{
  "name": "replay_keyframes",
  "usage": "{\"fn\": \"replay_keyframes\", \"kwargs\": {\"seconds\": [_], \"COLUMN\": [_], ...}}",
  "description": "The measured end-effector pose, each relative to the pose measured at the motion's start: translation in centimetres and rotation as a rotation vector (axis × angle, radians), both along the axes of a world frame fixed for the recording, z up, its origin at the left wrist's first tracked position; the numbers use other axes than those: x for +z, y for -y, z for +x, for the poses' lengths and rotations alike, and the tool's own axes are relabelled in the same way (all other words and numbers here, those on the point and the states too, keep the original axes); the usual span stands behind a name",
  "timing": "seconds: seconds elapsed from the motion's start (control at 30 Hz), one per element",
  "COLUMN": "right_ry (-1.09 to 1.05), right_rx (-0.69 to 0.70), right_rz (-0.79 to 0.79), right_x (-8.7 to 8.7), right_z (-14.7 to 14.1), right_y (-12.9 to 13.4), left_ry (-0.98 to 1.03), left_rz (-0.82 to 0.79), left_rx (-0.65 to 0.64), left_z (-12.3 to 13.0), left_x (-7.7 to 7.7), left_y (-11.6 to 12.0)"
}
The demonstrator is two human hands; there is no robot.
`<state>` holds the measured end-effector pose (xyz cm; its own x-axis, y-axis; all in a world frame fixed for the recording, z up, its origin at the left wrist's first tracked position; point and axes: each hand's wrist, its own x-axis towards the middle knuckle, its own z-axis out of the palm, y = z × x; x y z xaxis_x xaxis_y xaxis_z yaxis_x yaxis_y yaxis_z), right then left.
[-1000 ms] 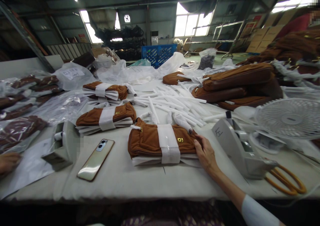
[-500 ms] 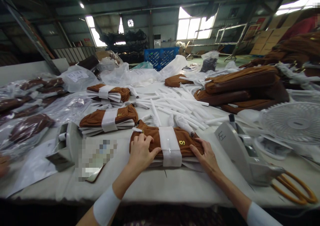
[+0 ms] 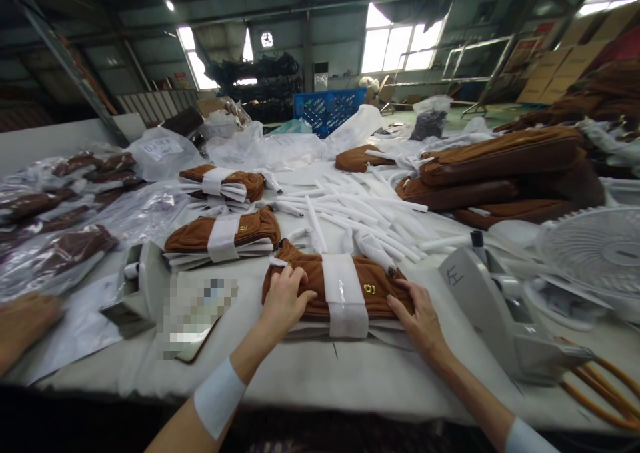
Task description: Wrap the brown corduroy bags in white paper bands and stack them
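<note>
A brown folded bag (image 3: 310, 269) lies in front of me with a white paper band (image 3: 344, 299) around its middle and a gold emblem to the right of the band. My left hand (image 3: 285, 297) grips its left end, fingers bent over the top near a white-wrapped zip pull. At the right end, my right hand (image 3: 417, 316) holds the bag with thumb and fingers on its front and side. White sheets show beneath the bag. Two similar banded bundles, a nearer one (image 3: 225, 235) and a farther one (image 3: 223, 183), sit to the left.
Tape dispensers stand at left (image 3: 137, 289) and right (image 3: 500, 313), with orange-handled scissors (image 3: 600, 389) beside the right one. A phone-like object (image 3: 200, 336) lies near the left dispenser. Another person's hand (image 3: 30, 323) is at far left. White tubes (image 3: 360, 216), brown bags (image 3: 500, 163) and a fan (image 3: 595, 246) lie beyond.
The other person's hand at far left has come farther into view. The whole scene has shifted slightly right. My hands stay on the same bag with almost the same hold.
</note>
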<state>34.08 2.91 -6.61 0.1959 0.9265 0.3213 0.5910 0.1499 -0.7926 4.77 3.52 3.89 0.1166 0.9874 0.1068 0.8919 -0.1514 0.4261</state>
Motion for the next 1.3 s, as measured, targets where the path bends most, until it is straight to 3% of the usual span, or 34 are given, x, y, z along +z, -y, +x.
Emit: {"fn": "replay_keyframes", "kwargs": {"seconds": [0.1, 0.2, 0.27, 0.4, 0.47, 0.57, 0.73, 0.87, 0.97, 1.1, 1.2, 1.3], "right_ry": [0.000, -0.006, -0.008, 0.001, 0.006, 0.006, -0.021, -0.047, -0.062, -0.078, -0.167, -0.260], "right_rx": [-0.002, -0.004, -0.001, 0.000, -0.002, -0.008, -0.027, -0.012, 0.003, 0.025, -0.063, -0.229], "right_rz": [-0.002, -0.006, -0.006, -0.003, -0.006, 0.002, 0.006, -0.010, -0.016, 0.003, -0.052, -0.091], "right_x": [0.0, -0.2, -0.3, -0.5, -0.6, -0.6, -0.4, 0.0, 0.4, 0.8, 1.2, 1.5], "right_z": [0.1, 0.3, 0.4, 0.5, 0.5, 0.6, 0.8, 0.9, 0.9, 1.1, 1.5, 1.8], "right_y": [0.0, -0.1, -0.3, -0.5, -0.6, -0.7, -0.8, -0.6, -0.4, -0.2, 0.0, 0.2], "left_ry": [0.123, 0.349, 0.623, 1.427, 1.700, 1.912, 1.835, 1.729, 1.755, 1.830, 1.778, 1.811], "left_rz": [0.125, 0.241, 0.090, -0.340, -0.403, -0.426, -0.419, -0.471, -0.445, -0.344, -0.280, -0.226], "left_rx": [-0.016, 0.041, 0.141, 0.616, 0.756, 0.821, 0.966, 0.874, 0.791, 0.899, 0.965, 0.907], "left_z": [-0.6, -0.8, -0.4, 1.1, 1.9, 2.9, 4.8, 5.8, 6.3, 6.9, 7.1, 7.1], "left_x": [1.1, 1.1, -0.3, -4.0, -4.8, -4.1, -2.3, -1.4, -0.8, -0.9, -1.5, -1.9], "left_y": [1.5, 5.2, 8.3, 12.7, 13.2, 12.0, 8.6, 6.5, 5.1, 3.2, 2.6, 2.8]}}
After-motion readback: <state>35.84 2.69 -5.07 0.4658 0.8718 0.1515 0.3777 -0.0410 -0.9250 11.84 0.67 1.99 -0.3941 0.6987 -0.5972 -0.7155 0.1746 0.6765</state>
